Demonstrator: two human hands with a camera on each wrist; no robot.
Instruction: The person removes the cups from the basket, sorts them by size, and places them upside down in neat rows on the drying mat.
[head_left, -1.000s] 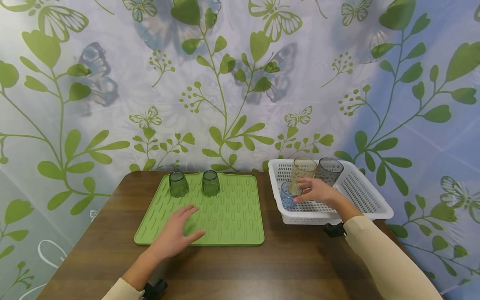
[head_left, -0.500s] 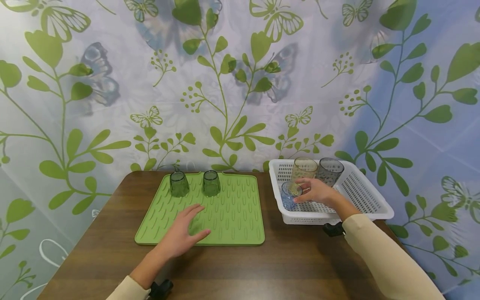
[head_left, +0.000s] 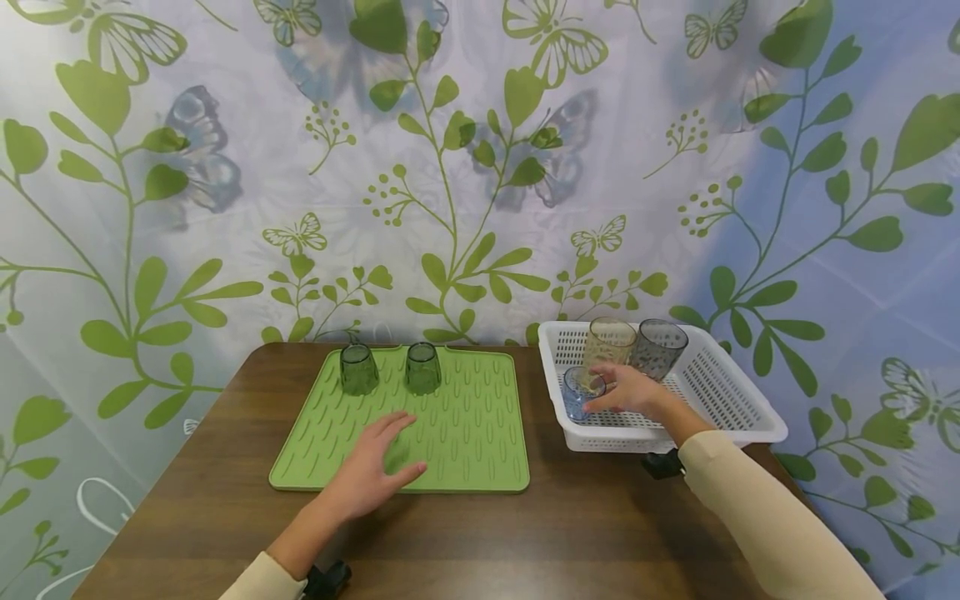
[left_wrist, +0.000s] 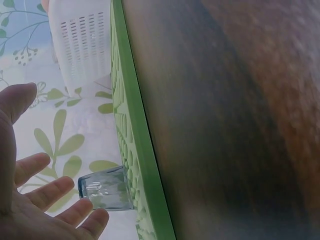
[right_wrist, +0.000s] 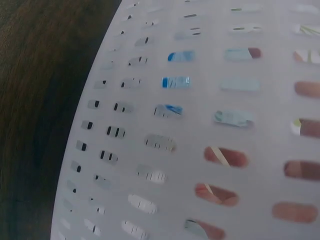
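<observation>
A small blue drinking glass stands in the near left corner of a white plastic basket. My right hand holds the glass at its right side, thumb in front and fingers over the rim area. In the right wrist view the basket's slotted wall covers most of the glass and hand. My left hand hovers over the front of a green drying mat, fingers spread, holding nothing. Two green glasses stand upside down at the mat's back, a left one and a right one.
Behind the blue glass, an amber glass and a grey glass stand in the basket. Mat and basket sit side by side on a brown wooden table. A leaf-patterned curtain hangs right behind the table.
My left hand has drifted a little to the right over the mat. My right hand stays at the blue glass, nearly still.
</observation>
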